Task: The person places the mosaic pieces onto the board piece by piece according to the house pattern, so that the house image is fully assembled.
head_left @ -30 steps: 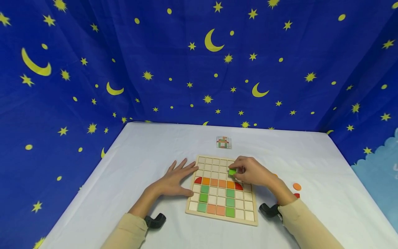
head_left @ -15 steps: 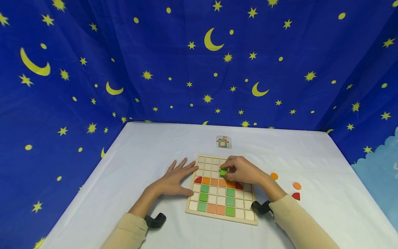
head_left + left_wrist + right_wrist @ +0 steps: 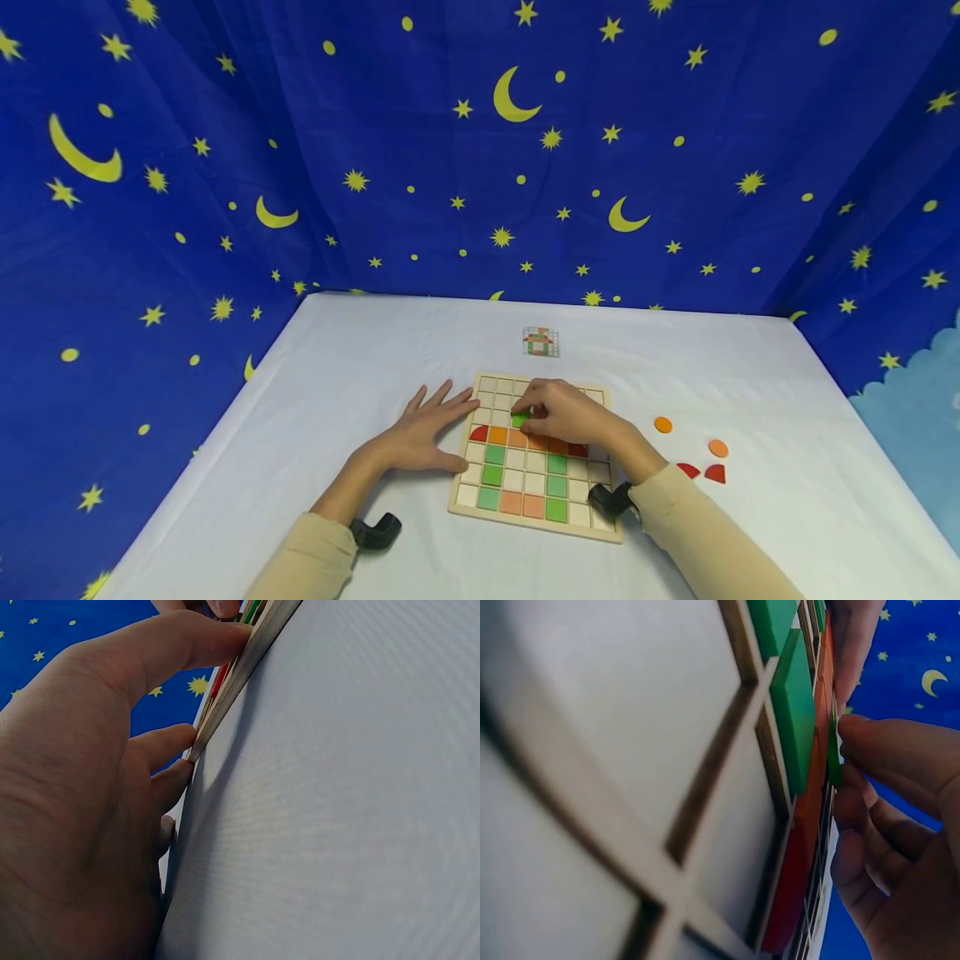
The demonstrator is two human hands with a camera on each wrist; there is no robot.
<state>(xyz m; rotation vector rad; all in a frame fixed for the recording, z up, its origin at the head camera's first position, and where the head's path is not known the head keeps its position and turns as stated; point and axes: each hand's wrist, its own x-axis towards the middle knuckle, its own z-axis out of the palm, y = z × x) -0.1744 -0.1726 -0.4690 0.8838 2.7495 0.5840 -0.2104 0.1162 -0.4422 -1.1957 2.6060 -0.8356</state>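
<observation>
A wooden grid board (image 3: 540,523) lies on the white table, partly filled with coloured tiles. My right hand (image 3: 566,412) pinches a green square tile (image 3: 520,420) between thumb and fingers, over a cell just above the orange row. In the right wrist view that green tile (image 3: 834,754) stands right at the grid, beside orange and green pieces. My left hand (image 3: 420,437) is spread flat at the board's left side; its thumb and fingertips touch the edge, as the left wrist view also shows. The right hand hides part of the board's upper right.
Right of the board lie two orange discs (image 3: 663,425) and two red quarter-round pieces (image 3: 716,474). A small printed pattern card (image 3: 541,342) lies behind the board. A blue curtain (image 3: 420,150) with moons and stars surrounds the table.
My right hand has moved left across the board with the green tile, uncovering the discs and red pieces at the right. The left hand stays in place.
</observation>
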